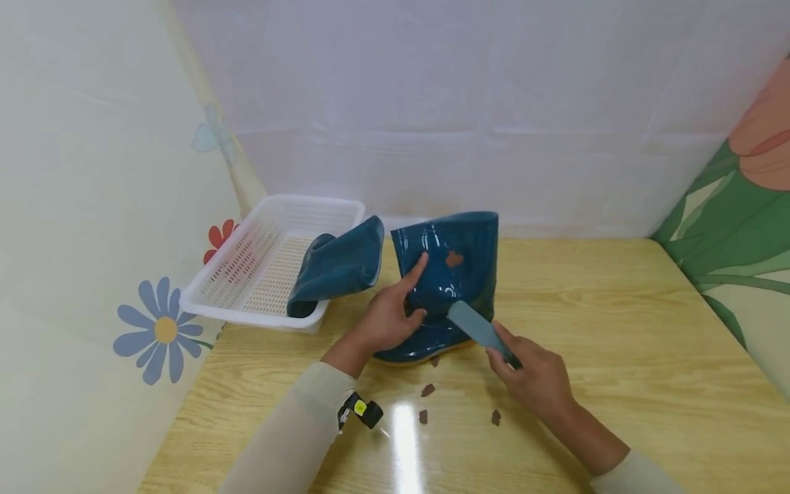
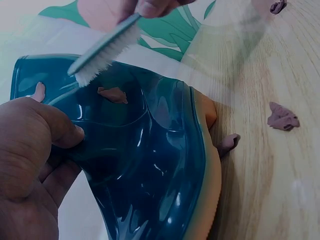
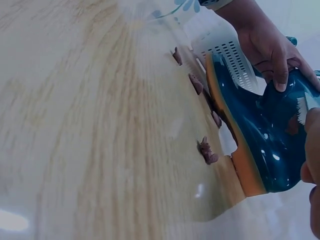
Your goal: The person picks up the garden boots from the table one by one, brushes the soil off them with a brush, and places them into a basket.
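Note:
A glossy dark teal rubber boot with an orange-tan sole stands on the table. My left hand grips its shaft, thumb on the near face in the left wrist view. A scrubbing brush with a grey-green back and white bristles is held by its handle in my right hand. The bristles are at the boot's shaft, close to a brown mud-like patch; whether they touch it I cannot tell. Another pale brown bit sticks to the shaft near my left thumb.
Several brown clumps lie on the wooden table in front of the boot. To the left, a white perforated basket holds a second teal boot, which leans over its rim. A white cloth backdrop hangs behind.

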Motion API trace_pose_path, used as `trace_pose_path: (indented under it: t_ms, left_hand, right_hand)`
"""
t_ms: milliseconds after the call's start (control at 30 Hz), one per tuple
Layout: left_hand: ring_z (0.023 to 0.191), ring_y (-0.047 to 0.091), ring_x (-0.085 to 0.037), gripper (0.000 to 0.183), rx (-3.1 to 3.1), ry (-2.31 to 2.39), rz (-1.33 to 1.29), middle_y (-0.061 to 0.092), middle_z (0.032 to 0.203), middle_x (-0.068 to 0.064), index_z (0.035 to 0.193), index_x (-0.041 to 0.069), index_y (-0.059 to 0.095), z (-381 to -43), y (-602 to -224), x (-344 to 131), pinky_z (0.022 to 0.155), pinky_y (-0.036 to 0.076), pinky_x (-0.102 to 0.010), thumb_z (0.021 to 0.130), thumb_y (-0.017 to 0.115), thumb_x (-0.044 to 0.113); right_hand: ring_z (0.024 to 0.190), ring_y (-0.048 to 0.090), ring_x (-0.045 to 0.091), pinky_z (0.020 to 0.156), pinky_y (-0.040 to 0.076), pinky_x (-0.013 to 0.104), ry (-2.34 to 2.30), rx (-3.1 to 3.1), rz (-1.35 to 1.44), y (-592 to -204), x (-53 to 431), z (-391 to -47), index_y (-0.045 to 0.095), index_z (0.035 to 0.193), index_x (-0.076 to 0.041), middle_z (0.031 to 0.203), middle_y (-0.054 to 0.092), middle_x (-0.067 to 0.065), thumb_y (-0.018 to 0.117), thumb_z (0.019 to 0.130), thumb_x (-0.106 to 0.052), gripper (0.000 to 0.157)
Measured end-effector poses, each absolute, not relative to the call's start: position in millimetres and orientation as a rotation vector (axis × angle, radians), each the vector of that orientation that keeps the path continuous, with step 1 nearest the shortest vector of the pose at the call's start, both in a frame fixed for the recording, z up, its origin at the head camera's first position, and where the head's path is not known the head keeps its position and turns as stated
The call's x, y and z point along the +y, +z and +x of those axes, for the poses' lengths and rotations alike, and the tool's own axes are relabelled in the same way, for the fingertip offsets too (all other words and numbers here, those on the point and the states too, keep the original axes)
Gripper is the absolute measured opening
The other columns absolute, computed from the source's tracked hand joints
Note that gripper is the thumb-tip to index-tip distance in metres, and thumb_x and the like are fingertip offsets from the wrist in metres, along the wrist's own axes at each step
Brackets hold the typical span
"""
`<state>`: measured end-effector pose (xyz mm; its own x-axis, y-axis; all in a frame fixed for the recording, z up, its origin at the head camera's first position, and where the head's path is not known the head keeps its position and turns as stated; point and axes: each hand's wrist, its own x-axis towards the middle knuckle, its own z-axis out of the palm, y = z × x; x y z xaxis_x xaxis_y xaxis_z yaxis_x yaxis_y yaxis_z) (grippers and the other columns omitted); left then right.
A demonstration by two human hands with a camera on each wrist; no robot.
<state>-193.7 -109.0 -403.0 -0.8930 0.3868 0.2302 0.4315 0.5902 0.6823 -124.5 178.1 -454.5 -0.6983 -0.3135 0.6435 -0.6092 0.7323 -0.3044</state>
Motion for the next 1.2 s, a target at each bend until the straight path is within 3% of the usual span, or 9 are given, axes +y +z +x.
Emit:
trace_pose_path:
  t_ms: [167,300,400,500,600,733,833,1100,1200]
  left_hand:
    - [0.05,0.045,-0.015,0.104,-2.75,-1.2,-0.712,0.053,0.069,-0.001,0.161,0.05,0.001,-194.5,-405.5,-108.8,0.056,0.045,-0.034,0.095,0.071,0.009]
    - [0.048,0.043,-0.014,0.105,-2.74,-1.199,-0.711,0.045,0.063,0.002,0.161,0.05,0.001,-194.8,-406.0,-108.8,0.054,0.043,-0.033,0.095,0.071,0.009]
    - [0.047,0.042,-0.014,0.105,-2.739,-1.197,-0.724,0.043,0.061,0.002,0.161,0.05,0.0,-195.0,-405.9,-108.8,0.053,0.042,-0.033,0.095,0.071,0.009]
    - [0.046,0.042,-0.014,0.105,-2.737,-1.194,-0.729,0.043,0.062,0.002,0.162,0.048,0.001,-195.3,-405.8,-108.6,0.053,0.042,-0.033,0.095,0.07,0.008]
    - [0.047,0.042,-0.014,0.104,-2.743,-1.196,-0.732,0.044,0.062,0.001,0.162,0.048,0.001,-194.9,-405.8,-108.4,0.053,0.043,-0.033,0.095,0.071,0.008]
    - [0.047,0.04,-0.013,0.104,-2.745,-1.197,-0.744,0.045,0.063,0.001,0.162,0.047,0.0,-194.7,-406.2,-108.0,0.054,0.043,-0.032,0.095,0.07,0.008]
    - [0.046,0.039,-0.013,0.105,-2.743,-1.201,-0.739,0.047,0.065,0.001,0.162,0.048,0.0,-194.5,-405.5,-107.8,0.054,0.043,-0.033,0.095,0.07,0.007]
    - [0.048,0.043,-0.015,0.105,-2.769,-1.215,-0.697,0.05,0.066,0.001,0.16,0.051,-0.001,-193.9,-403.1,-109.1,0.058,0.046,-0.035,0.096,0.07,0.009]
    - [0.047,0.045,-0.015,0.104,-2.779,-1.209,-0.691,0.048,0.063,0.0,0.16,0.052,-0.001,-194.1,-403.6,-109.6,0.056,0.046,-0.035,0.096,0.07,0.01]
  right_hand:
    - [0.057,0.041,0.003,0.047,0.033,0.02,0.69,-2.391,0.666,-458.0,178.6,-123.3,0.072,0.127,-0.003,0.069,0.056,-0.002,0.084,0.078,-0.01,0.05]
    - [0.058,0.042,0.003,0.047,0.034,0.02,0.689,-2.375,0.682,-459.9,180.5,-122.6,0.073,0.126,-0.003,0.07,0.059,-0.001,0.08,0.082,-0.014,0.046]
    - [0.058,0.045,0.004,0.046,0.036,0.021,0.694,-2.337,0.708,-459.6,180.5,-123.1,0.072,0.127,-0.003,0.074,0.064,0.003,0.068,0.096,-0.029,0.041]
    - [0.059,0.046,0.004,0.046,0.037,0.021,0.696,-2.311,0.733,-458.9,179.0,-124.5,0.071,0.128,-0.002,0.076,0.066,0.005,0.05,0.105,-0.045,0.053]
    - [0.058,0.044,0.004,0.046,0.035,0.02,0.682,-2.315,0.741,-459.7,178.3,-125.0,0.072,0.127,-0.002,0.074,0.064,0.003,0.04,0.107,-0.053,0.064]
    - [0.057,0.038,0.002,0.045,0.031,0.018,0.669,-2.342,0.731,-462.6,181.9,-122.5,0.073,0.126,-0.003,0.069,0.057,-0.003,0.044,0.106,-0.051,0.06]
    - [0.058,0.041,0.0,0.046,0.032,0.017,0.676,-2.342,0.734,-463.4,184.8,-121.0,0.073,0.126,-0.004,0.071,0.061,-0.002,0.049,0.105,-0.047,0.054]
    - [0.057,0.043,0.003,0.045,0.034,0.019,0.664,-2.283,0.751,-461.1,180.8,-125.3,0.073,0.123,0.0,0.072,0.064,0.004,0.041,0.107,-0.053,0.064]
    - [0.057,0.039,0.002,0.045,0.031,0.018,0.661,-2.336,0.74,-463.8,181.4,-124.7,0.074,0.124,-0.001,0.069,0.058,-0.001,0.06,0.102,-0.04,0.046]
